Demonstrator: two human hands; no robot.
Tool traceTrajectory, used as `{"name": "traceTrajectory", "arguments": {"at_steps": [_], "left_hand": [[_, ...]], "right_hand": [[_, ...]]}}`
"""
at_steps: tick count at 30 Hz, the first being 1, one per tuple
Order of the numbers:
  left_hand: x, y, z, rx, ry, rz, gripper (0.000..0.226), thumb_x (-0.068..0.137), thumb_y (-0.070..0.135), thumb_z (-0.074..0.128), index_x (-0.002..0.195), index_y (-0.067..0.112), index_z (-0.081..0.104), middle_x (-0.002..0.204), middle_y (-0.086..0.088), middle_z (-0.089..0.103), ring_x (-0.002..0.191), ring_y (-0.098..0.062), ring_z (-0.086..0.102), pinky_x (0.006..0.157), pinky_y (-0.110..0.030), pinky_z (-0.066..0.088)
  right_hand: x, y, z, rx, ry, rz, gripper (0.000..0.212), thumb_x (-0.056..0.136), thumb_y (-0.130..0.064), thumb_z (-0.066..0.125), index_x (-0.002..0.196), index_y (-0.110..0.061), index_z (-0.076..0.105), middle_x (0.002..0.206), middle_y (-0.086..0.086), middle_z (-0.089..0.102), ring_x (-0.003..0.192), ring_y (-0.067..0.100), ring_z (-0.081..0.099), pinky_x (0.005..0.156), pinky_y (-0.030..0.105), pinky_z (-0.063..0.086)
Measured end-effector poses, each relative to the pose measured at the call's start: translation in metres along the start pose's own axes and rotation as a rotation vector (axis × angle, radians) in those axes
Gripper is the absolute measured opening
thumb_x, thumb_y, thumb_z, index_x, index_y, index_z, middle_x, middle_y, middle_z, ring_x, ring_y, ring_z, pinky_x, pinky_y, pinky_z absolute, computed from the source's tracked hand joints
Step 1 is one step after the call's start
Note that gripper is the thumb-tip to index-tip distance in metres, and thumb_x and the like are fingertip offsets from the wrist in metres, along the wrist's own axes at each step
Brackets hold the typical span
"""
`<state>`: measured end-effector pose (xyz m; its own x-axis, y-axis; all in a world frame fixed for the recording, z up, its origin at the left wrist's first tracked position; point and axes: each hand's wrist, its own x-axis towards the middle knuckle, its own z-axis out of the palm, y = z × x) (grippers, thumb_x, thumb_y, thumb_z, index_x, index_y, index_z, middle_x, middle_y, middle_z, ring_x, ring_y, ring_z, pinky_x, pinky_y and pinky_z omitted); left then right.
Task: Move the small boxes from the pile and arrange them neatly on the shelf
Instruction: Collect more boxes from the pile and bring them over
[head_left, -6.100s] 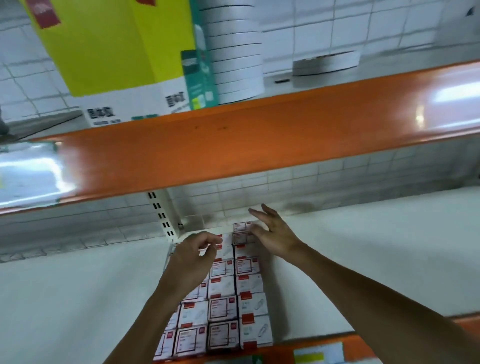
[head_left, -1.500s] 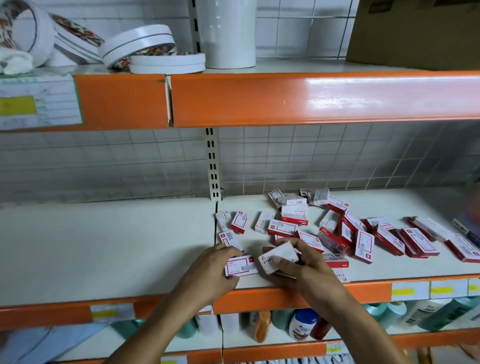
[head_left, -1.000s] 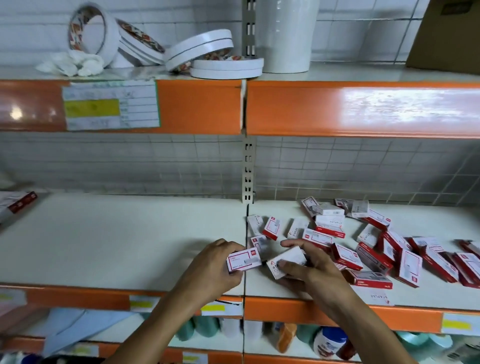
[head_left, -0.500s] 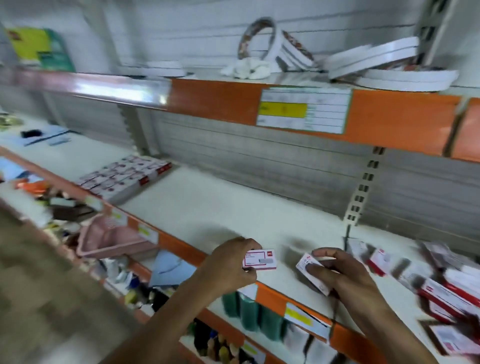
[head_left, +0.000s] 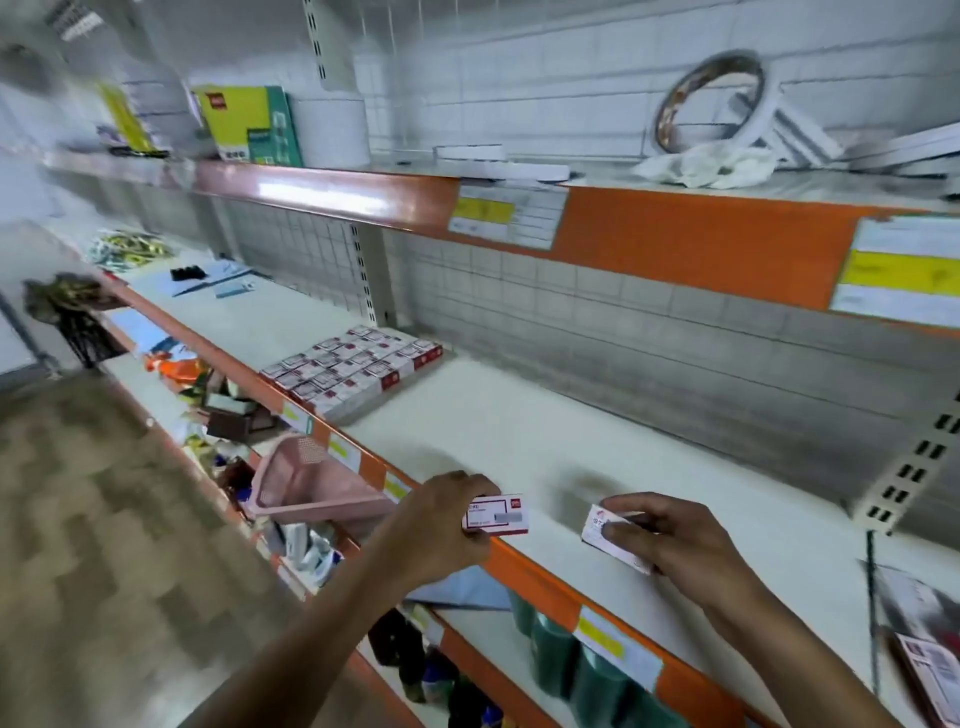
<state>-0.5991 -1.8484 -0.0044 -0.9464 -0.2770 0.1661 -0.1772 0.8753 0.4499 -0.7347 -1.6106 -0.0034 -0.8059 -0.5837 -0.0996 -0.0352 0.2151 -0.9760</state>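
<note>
One small box (head_left: 497, 515) was gripped level in the left hand (head_left: 447, 525), long axis running left-right above the shelf (head_left: 545, 441) edge, while a second box (head_left: 613, 535), tilted down to the right, was pinched in the right hand (head_left: 675, 540), well apart from the arranged boxes (head_left: 353, 371).

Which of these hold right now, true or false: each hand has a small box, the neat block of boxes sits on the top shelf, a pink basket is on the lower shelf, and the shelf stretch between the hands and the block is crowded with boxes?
1. Each hand holds one small box. True: the left hand grips a box and the right hand grips another box.
2. The arranged block of boxes sits on the top shelf. False: it lies on the middle shelf, left of the hands.
3. A pink basket is on the lower shelf. True.
4. The shelf between hands and block is crowded with boxes. False: that stretch is bare.
</note>
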Motion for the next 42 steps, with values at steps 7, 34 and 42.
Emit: {"name": "traceTrajectory", "arguments": {"at_steps": [7, 34, 42], "left_hand": [[0.036, -0.084, -0.037, 0.024, -0.046, 0.101, 0.042, 0.076, 0.024, 0.065, 0.117, 0.030, 0.062, 0.100, 0.007, 0.064, 0.093, -0.008, 0.060, 0.077, -0.032, 0.052], [0.123, -0.251, -0.096, 0.161, -0.174, 0.268, 0.038, 0.079, 0.036, 0.065, 0.117, 0.034, 0.061, 0.100, 0.015, 0.065, 0.096, -0.003, 0.054, 0.097, -0.024, 0.040], [0.139, -0.276, -0.107, 0.187, -0.320, 0.308, 0.049, 0.080, 0.034, 0.062, 0.128, 0.039, 0.056, 0.112, 0.020, 0.061, 0.119, 0.002, 0.044, 0.116, -0.025, -0.004]], "right_hand": [[0.055, -0.017, 0.064, -0.003, 0.081, 0.055, 0.016, 0.081, -0.012, 0.078, 0.094, -0.022, 0.079, 0.087, 0.001, 0.077, 0.073, 0.009, 0.069, 0.062, 0.022, 0.050], [0.195, -0.048, 0.210, -0.118, 0.019, 0.060, 0.015, 0.082, -0.021, 0.077, 0.095, -0.030, 0.077, 0.088, -0.008, 0.076, 0.084, 0.008, 0.071, 0.071, 0.019, 0.049], [0.215, -0.046, 0.240, -0.155, 0.076, 0.061, 0.013, 0.082, -0.021, 0.076, 0.090, -0.031, 0.077, 0.090, -0.014, 0.074, 0.084, 0.002, 0.069, 0.068, 0.019, 0.051]]}}
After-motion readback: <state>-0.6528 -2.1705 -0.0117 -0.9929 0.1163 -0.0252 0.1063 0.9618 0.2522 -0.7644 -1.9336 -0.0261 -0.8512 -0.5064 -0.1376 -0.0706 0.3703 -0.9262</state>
